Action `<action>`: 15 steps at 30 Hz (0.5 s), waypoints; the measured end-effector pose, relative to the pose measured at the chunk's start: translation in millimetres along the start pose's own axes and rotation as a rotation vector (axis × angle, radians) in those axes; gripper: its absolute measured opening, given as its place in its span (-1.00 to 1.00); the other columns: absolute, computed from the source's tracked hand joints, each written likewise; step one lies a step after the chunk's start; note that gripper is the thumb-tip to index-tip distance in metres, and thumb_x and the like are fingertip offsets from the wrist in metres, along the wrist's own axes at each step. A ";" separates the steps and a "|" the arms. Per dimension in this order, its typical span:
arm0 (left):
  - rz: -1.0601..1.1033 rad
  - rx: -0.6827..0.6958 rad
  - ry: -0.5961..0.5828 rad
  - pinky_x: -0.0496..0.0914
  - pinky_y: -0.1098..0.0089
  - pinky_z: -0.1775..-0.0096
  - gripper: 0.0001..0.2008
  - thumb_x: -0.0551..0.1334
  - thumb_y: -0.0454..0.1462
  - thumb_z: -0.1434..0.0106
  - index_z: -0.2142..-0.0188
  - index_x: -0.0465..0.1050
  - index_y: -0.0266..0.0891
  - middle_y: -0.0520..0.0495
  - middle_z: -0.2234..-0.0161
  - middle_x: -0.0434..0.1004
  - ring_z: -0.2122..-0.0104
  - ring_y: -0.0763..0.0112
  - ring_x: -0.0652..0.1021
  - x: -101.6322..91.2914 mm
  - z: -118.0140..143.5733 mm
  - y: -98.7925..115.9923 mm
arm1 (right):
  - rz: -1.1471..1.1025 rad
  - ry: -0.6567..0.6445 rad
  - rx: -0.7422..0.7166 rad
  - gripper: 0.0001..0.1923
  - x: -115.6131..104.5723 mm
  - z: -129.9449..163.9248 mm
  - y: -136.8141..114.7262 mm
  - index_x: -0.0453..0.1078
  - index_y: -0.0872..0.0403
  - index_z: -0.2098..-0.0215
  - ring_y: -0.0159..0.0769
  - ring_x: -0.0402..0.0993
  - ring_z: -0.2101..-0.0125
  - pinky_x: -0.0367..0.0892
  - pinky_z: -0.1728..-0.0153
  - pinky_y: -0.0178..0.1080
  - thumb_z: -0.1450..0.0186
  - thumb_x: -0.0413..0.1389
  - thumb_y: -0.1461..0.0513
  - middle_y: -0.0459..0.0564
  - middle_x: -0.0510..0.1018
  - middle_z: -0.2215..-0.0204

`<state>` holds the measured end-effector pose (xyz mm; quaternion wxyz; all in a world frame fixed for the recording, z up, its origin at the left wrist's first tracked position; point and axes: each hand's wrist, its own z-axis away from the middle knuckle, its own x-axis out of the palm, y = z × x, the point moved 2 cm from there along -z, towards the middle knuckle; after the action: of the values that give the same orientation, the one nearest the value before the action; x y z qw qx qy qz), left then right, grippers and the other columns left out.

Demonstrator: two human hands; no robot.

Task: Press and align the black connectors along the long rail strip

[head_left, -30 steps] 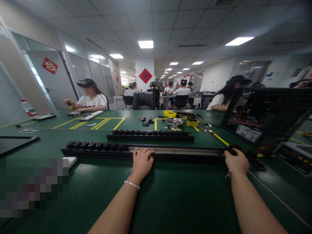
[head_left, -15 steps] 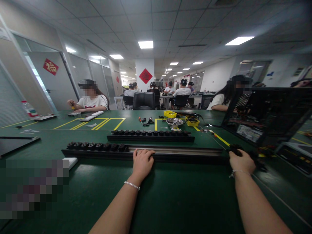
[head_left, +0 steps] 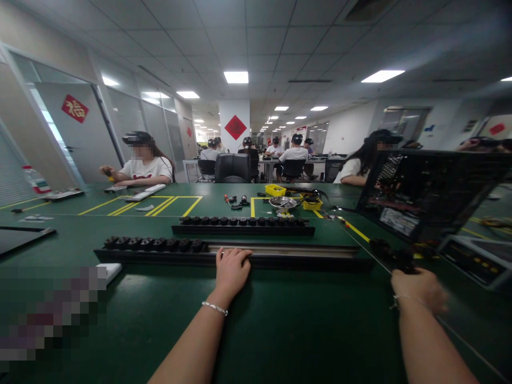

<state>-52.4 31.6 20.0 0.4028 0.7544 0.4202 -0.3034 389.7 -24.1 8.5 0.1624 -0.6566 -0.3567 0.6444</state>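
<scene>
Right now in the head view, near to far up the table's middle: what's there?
Left hand → near black rail it rests on → second black rail → steel bowl → yellow tray → black office chair.

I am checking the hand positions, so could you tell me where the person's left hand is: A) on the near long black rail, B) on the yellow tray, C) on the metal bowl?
A: the left hand lies with its fingers over the near black rail.
</scene>
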 end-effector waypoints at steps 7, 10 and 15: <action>0.039 0.004 0.029 -0.03 0.04 -0.18 -0.74 0.08 -0.28 -0.19 0.21 0.49 0.02 0.06 0.20 0.55 0.09 0.30 0.44 -3.0 0.3 0.3 | 0.049 -0.010 0.035 -0.38 -2.1 -9.7 18.1 0.29 0.01 -0.06 0.26 0.18 -0.08 0.11 0.11 0.23 -0.01 0.05 0.08 0.40 0.35 0.01; 0.043 0.001 0.052 0.04 0.08 -0.17 -0.75 0.07 -0.29 -0.20 0.22 0.49 -0.03 0.02 0.18 0.54 0.08 0.29 0.44 -6.0 -0.4 -1.3 | 0.062 0.006 0.042 -0.35 3.6 -13.0 23.3 0.25 0.10 -0.10 0.26 0.14 -0.10 0.07 0.07 0.23 -0.03 0.03 0.11 0.46 0.31 -0.02; 0.023 0.012 0.149 0.12 0.14 -0.16 -0.75 0.08 -0.32 -0.19 0.22 0.50 -0.11 -0.04 0.18 0.51 0.05 0.27 0.42 -10.0 -1.5 -1.7 | -0.017 0.307 -0.276 -0.38 9.0 -13.5 16.6 0.22 0.24 -0.10 0.38 0.04 -0.11 -0.04 0.10 0.39 -0.08 -0.01 0.18 0.60 0.22 -0.04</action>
<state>-58.3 29.5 28.0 0.3694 0.7820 0.4384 -0.2443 406.2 -26.2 -7.7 0.1289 -0.7600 -0.4182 0.4805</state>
